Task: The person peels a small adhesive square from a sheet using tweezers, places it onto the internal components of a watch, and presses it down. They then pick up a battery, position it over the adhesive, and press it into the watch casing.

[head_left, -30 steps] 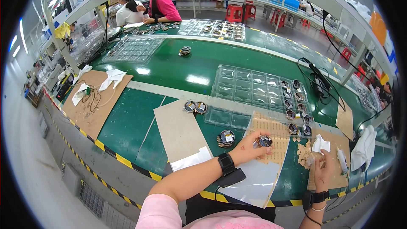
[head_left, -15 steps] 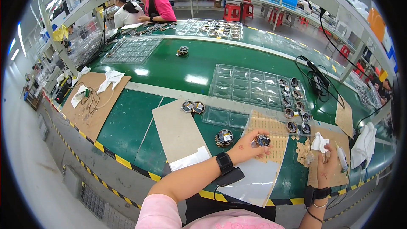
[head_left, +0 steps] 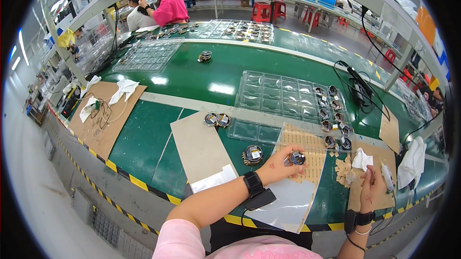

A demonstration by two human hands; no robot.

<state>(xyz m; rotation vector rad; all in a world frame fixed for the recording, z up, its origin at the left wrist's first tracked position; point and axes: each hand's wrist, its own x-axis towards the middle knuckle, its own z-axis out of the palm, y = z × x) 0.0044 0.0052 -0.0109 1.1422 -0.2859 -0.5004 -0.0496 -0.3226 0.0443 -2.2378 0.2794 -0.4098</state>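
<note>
My left hand (head_left: pixel 277 169) is closed around a small round electronic module (head_left: pixel 297 158), dark on top with a pale label. It holds the module above the yellowish sheet of adhesive backing (head_left: pixel 307 139). A stack of similar round modules (head_left: pixel 252 155) stands on the green table just left of that hand. My right hand (head_left: pixel 369 192) is over the brown board at the right, its fingers curled together; whatever they hold is too small to make out. Beside its fingertips lie a white cloth (head_left: pixel 362 159) and a white tube with a nozzle (head_left: pixel 387 177).
Ahead, a clear plastic tray (head_left: pixel 276 95) carries several round modules (head_left: pixel 330 142) along its right side. Small tan scraps (head_left: pixel 343 169) lie left of the right hand. Black cables (head_left: pixel 359 91) coil at the back right. Two people (head_left: pixel 165 7) are beyond the table.
My right hand's fingers have shifted slightly at the cloth's lower edge. My left hand keeps its hold on the module. In the background, the person in pink has raised their arms.
</note>
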